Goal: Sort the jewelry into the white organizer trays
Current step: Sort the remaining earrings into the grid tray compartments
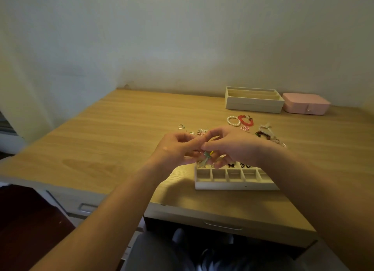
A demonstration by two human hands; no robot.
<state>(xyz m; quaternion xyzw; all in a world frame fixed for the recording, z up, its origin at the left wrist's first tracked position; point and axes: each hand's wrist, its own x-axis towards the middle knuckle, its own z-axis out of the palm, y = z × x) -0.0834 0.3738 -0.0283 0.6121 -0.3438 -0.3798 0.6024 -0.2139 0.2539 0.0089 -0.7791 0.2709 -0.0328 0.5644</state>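
left hand [178,148] and right hand [232,147]: fingertips meeting, pinching small green trinket [206,157] | raised over white tray [232,184] | table [121,149]

Just the desk corner, nothing fancy

Light wood desk [101,149] sits against a pale wall [182,38], a closed pink box [305,103] lies back right on it, and a dark drawer [182,224] with a handle hangs under the front edge.

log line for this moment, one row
step: sorting | left hand, right hand: pinch small green piece above grid tray | loose: pearl bracelet, red bracelet on desk
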